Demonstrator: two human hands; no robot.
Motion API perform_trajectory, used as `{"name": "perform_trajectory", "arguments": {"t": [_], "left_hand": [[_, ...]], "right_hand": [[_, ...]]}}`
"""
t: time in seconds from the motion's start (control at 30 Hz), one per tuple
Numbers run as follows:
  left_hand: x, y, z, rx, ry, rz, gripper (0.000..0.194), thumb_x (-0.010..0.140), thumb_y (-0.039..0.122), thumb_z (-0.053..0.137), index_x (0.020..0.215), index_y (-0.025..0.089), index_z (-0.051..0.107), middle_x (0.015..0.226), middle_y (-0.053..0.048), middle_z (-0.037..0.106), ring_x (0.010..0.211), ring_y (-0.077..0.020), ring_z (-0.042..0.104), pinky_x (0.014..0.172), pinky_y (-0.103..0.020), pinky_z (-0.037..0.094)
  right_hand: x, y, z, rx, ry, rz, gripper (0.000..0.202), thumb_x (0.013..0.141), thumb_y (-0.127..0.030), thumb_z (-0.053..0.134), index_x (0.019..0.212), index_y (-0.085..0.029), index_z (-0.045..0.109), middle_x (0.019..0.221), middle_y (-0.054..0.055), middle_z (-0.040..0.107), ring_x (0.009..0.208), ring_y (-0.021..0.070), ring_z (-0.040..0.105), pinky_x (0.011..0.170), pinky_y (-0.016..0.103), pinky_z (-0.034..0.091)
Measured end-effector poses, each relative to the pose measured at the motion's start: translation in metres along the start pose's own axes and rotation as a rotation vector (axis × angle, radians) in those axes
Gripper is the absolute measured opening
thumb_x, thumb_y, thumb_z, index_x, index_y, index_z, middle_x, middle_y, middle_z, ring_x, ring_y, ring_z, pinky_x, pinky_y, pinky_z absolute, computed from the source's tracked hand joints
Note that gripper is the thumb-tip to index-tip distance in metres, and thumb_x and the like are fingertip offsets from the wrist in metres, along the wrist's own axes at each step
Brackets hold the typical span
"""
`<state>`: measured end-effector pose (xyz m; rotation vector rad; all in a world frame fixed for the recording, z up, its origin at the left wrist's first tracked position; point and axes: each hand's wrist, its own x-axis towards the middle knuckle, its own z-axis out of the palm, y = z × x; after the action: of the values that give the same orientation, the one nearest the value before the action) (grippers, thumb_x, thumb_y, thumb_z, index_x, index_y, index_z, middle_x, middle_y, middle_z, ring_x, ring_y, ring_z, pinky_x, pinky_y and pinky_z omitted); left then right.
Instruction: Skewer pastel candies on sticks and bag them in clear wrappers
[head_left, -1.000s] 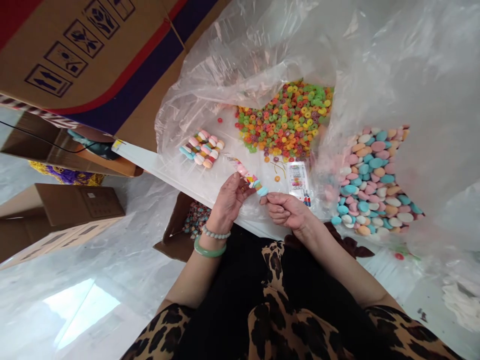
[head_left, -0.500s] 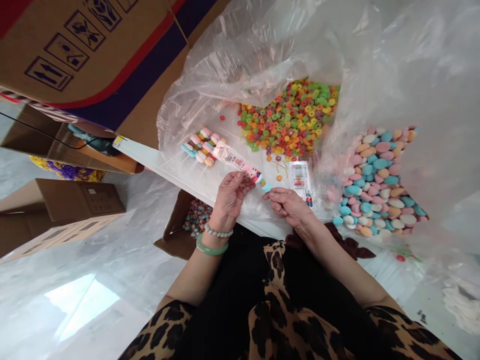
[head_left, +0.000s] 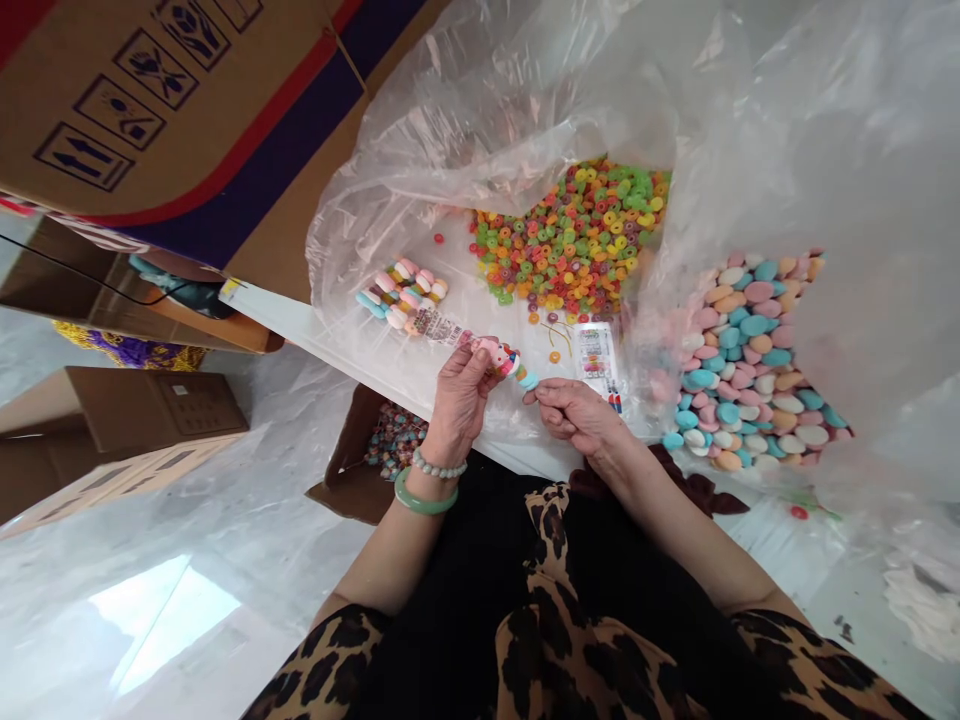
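Observation:
Between my two hands is a narrow printed clear plastic wrapper (head_left: 436,327) with a pink and red cartoon print at its lower end. Blue, white and orange candies in a row, a candy skewer (head_left: 526,380), show at that end; how much lies inside the wrapper I cannot tell. My left hand (head_left: 463,390) pinches the wrapper between thumb and fingers. Just below the blue candy, my right hand (head_left: 574,408) has its fingers closed at the skewer's end, where the stick is mostly hidden. Several finished-looking candy rows (head_left: 405,290) lie together at the wrapper's far end.
Behind my hands spreads a heap of coloured ring candies (head_left: 577,240) on clear plastic sheeting (head_left: 420,170). Flat wrappers (head_left: 595,352) and gold ties (head_left: 556,335) lie nearby. Pastel oval candies (head_left: 750,370) are at right. An open carton (head_left: 341,480) holds candy pieces below the table edge; a large box (head_left: 247,150) stands upper left.
My left hand has slid slightly up and left along the wrapper, covering more of its middle. My right hand stays pinched at the blue end. The view has shifted a little.

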<state>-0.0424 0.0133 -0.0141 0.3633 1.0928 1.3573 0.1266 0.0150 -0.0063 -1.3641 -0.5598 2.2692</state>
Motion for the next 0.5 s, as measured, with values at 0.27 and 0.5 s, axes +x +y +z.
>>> {"name": "perform_trajectory", "arguments": {"t": [0.27, 0.5], "left_hand": [[-0.011, -0.008, 0.014, 0.0, 0.002, -0.025, 0.036, 0.067, 0.038, 0.084, 0.093, 0.016, 0.07, 0.087, -0.004, 0.072, 0.082, -0.0198, 0.072, 0.074, -0.03, 0.054], [0.0, 0.0, 0.005, -0.073, -0.002, -0.109, 0.038, 0.073, 0.05, 0.076, 0.085, 0.015, 0.068, 0.081, -0.004, 0.071, 0.076, -0.0173, 0.069, 0.075, -0.032, 0.056]], "right_hand": [[0.0, 0.006, 0.021, -0.11, 0.1, -0.142, 0.025, 0.067, -0.039, 0.067, 0.075, -0.015, 0.066, 0.039, -0.007, 0.042, 0.035, 0.0047, 0.024, 0.038, 0.022, 0.011], [0.003, 0.009, 0.015, -0.384, 0.198, -0.351, 0.026, 0.076, -0.043, 0.058, 0.066, -0.02, 0.061, 0.043, -0.006, 0.043, 0.043, 0.0092, 0.036, 0.046, 0.024, 0.027]]}}
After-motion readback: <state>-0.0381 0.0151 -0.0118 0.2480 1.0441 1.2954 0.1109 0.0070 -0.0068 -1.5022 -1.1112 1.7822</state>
